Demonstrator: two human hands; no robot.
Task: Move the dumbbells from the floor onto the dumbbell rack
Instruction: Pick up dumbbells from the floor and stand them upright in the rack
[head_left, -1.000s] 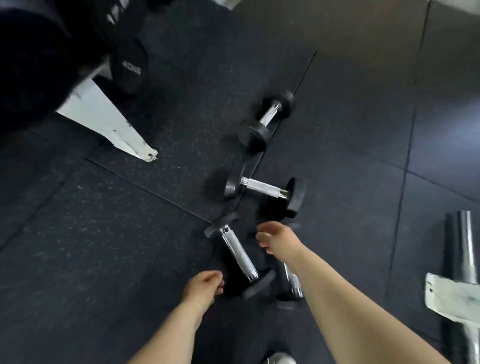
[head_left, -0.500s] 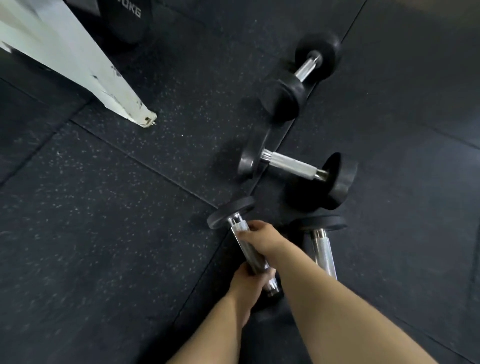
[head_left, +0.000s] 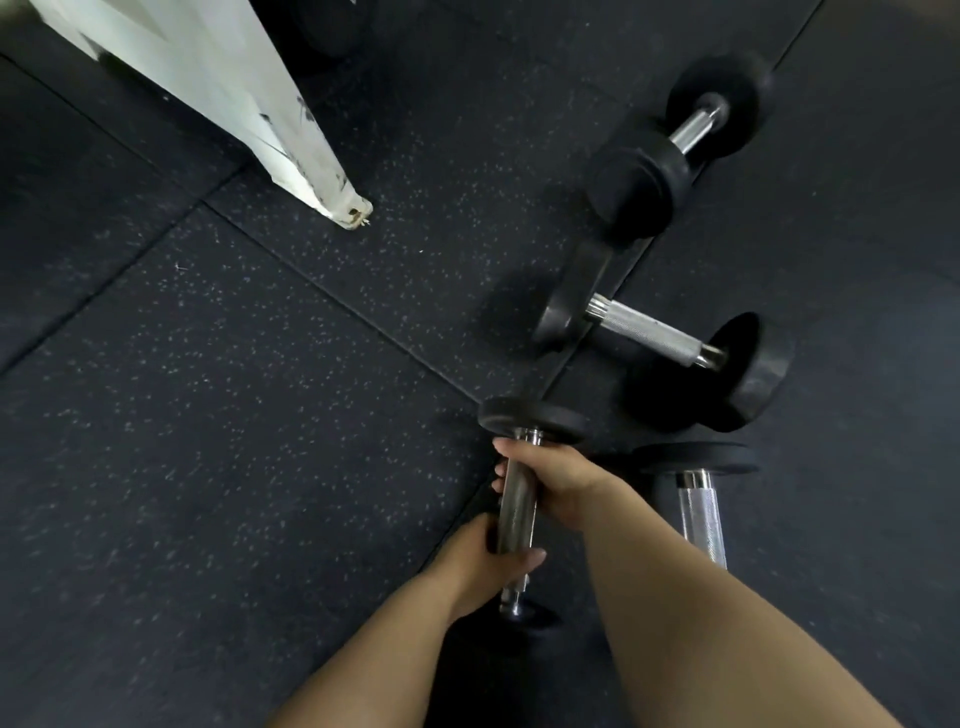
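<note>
Since the earlier frame the chrome-handled dumbbell with black round plates has swung from a slant to point straight away, and both hands are wrapped tight around its handle: right hand near the far plate, left hand nearer. Three similar dumbbells lie on the black speckled rubber floor to the right; the white metal rack leg stands upper left

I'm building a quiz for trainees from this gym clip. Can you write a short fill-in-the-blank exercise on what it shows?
1. Both hands grip the handle of ____ dumbbell.
2. The left hand holds the handle ____ the right hand in the picture.
3. ____ other dumbbells lie on the floor.
4. The rack's leg is painted ____.

Missing words: one; below; Three; white
</note>
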